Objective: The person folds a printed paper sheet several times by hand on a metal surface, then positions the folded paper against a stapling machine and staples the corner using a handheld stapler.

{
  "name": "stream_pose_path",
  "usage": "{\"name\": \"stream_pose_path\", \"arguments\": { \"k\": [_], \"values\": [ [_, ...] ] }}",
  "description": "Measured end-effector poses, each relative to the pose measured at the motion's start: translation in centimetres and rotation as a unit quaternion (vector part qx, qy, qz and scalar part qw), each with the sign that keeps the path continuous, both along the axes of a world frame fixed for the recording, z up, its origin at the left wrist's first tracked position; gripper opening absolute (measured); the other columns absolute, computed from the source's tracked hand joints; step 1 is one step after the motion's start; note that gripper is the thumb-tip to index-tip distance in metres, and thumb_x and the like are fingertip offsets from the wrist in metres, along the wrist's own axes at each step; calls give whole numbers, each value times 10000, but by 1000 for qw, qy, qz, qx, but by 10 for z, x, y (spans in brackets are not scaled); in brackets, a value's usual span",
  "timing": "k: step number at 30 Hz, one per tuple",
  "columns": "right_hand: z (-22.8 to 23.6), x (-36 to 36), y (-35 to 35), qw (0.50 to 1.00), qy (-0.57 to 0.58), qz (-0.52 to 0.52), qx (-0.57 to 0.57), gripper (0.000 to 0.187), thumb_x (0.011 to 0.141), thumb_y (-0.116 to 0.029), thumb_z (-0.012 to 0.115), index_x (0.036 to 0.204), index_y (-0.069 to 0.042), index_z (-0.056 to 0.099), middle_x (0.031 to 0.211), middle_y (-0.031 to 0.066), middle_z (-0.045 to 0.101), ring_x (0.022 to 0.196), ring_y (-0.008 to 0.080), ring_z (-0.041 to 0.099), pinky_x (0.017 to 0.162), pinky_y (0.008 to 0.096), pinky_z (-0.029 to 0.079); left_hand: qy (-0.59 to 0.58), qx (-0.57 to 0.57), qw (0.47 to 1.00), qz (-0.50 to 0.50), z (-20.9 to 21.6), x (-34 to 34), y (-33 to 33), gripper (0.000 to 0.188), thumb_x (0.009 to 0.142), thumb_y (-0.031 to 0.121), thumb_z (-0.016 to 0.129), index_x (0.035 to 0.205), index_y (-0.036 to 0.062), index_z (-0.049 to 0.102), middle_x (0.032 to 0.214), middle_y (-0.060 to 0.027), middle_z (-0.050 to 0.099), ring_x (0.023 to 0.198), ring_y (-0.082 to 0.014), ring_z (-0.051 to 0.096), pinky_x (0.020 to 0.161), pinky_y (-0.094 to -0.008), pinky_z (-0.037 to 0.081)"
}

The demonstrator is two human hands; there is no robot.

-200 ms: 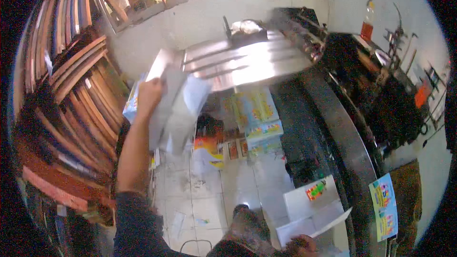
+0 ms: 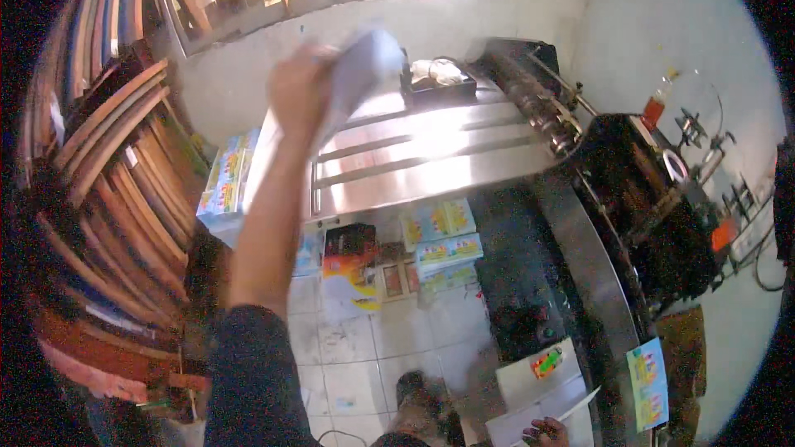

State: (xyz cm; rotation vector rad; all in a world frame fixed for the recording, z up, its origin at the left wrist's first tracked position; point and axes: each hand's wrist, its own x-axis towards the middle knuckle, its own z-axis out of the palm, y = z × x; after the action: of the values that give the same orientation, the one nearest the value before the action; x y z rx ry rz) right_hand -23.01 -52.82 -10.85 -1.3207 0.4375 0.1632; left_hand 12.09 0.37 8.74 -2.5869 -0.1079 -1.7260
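My left hand [image 2: 300, 95] is raised over the left part of a metal tabletop, gripping white paper [image 2: 364, 66]; both are smeared by motion, so I cannot tell how many sheets there are. Low on the right, the fingers of my right hand [image 2: 545, 432] curl at a white sheet [image 2: 580, 406], whose edge tilts upward. Around it lies more white paper or card [image 2: 517, 385], with a small green and orange printed piece [image 2: 546, 362] on top.
The shiny metal tabletop [image 2: 414, 161] carries a black box [image 2: 443, 91] at its back. Stacks of printed sheets [image 2: 228, 178] stand at its left, others [image 2: 447, 252] below. Wooden frames [image 2: 132, 199] fill a rack at left; dark machinery [image 2: 662, 199] is on the right.
My left hand has swung up and to the right with the paper, which hung lower before. The whole view has shifted slightly. My right hand stays by the white sheet.
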Motion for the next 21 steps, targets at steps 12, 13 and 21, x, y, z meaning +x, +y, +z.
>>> {"name": "stream_pose_path", "arguments": {
  "k": [12,13,21],
  "values": [
    [31,100,107,945,4,230,-231,408,864,-66,630,1253,-17,515,1189,141,598,1111,241,572,962,365,445,255,-47,935,-242,-212,32,-1,207,822,151,637,1024,145,681,1246,-84,608,1195,-250,546,1068,-523,300],
    [34,109,110,924,-13,270,-271,415,866,-61,625,1264,-25,513,1202,140,595,1127,243,568,968,364,443,237,-77,938,-240,-198,38,2,203,827,150,636,1024,128,682,1217,-97,624,1174,-260,560,1049,-517,331],
    [41,174,142,930,-43,253,-265,388,847,-158,677,1196,-29,568,1181,116,602,1051,209,598,883,302,479,368,-61,876,-306,-189,53,3,204,815,115,574,981,111,693,1203,-108,628,1140,-322,570,991,-527,405]
  ]
}}
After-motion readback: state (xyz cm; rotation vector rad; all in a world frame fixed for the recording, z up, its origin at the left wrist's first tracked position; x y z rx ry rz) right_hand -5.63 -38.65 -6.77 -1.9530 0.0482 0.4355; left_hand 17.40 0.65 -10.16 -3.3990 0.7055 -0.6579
